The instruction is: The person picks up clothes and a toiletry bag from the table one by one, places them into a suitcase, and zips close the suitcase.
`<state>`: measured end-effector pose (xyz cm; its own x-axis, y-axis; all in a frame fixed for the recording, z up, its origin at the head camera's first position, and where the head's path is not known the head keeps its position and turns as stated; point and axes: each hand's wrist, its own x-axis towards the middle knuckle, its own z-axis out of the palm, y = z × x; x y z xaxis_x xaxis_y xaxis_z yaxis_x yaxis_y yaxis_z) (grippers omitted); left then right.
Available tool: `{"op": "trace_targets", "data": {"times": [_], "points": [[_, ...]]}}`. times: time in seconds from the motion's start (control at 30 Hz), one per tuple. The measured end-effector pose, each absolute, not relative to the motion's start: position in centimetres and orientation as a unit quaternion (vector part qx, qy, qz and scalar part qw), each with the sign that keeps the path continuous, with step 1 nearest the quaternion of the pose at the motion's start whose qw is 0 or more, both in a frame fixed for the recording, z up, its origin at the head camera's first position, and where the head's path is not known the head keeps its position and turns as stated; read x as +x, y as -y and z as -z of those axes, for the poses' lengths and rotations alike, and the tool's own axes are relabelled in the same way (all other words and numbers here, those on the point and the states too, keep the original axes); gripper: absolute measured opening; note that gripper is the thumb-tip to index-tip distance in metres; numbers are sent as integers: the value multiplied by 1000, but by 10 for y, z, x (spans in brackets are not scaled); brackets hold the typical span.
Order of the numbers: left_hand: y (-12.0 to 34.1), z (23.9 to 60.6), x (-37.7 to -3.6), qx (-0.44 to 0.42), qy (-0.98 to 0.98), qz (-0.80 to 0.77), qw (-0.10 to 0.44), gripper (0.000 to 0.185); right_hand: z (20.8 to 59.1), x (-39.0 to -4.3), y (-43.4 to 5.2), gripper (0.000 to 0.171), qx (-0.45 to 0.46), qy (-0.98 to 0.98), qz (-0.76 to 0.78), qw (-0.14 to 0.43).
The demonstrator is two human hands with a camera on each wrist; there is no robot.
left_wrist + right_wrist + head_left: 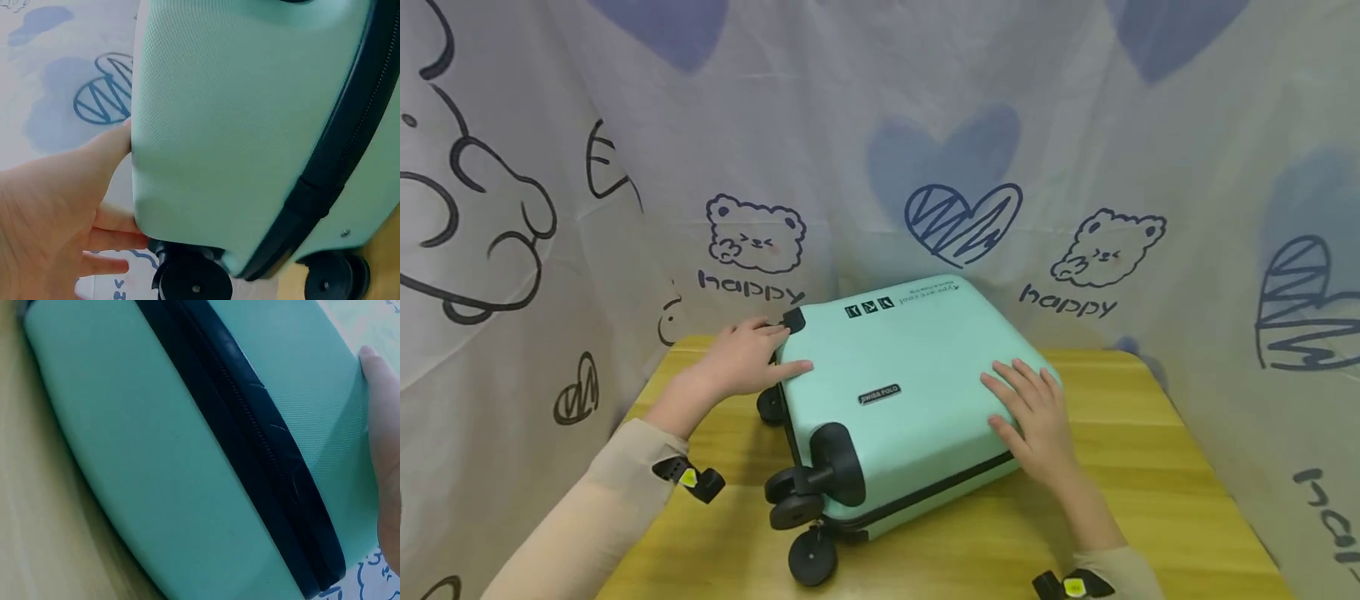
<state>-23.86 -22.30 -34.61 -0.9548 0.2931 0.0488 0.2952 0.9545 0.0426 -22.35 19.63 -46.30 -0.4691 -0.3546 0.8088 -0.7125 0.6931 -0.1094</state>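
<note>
A mint-green hard-shell suitcase [910, 350] lies flat, its wheeled end turned to the left. My left hand [748, 358] rests at that end, thumb laid on the top face and fingers reaching to the far corner by a black wheel housing [793, 320]. In the left wrist view the fingers [115, 240] stretch along the shell beside a black wheel [195, 278]. My right hand [1033, 417] lies on the near right corner with its fingers spread over the top. A black zipper band [250, 437] runs round the side in the right wrist view.
The suitcase sits on a yellow wood-grain table [1135, 467]. White cloth [850, 167] printed with hearts and bears hangs behind and on both sides. Black wheels [812, 556] stick out at the suitcase's near left corner.
</note>
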Motion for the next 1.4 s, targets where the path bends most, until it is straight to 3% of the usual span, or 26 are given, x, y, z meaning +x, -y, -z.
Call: {"op": "trace_targets", "data": {"times": [0.17, 0.4, 0.57, 1.0, 1.4], "points": [[225, 341, -248, -134, 989, 37, 42, 81, 458, -229, -200, 62, 314, 837, -219, 391], [223, 348, -293, -181, 978, 100, -17, 84, 463, -200, -182, 57, 314, 813, -228, 434], [227, 359, -297, -205, 966, 152, -31, 86, 471, -177, -170, 52, 344, 796, -235, 440], [227, 357, -254, -198, 974, 106, 23, 82, 472, -198, -192, 48, 375, 772, -290, 424], [233, 367, -190, -186, 975, 99, 68, 85, 463, -224, -209, 45, 372, 807, -311, 337]]}}
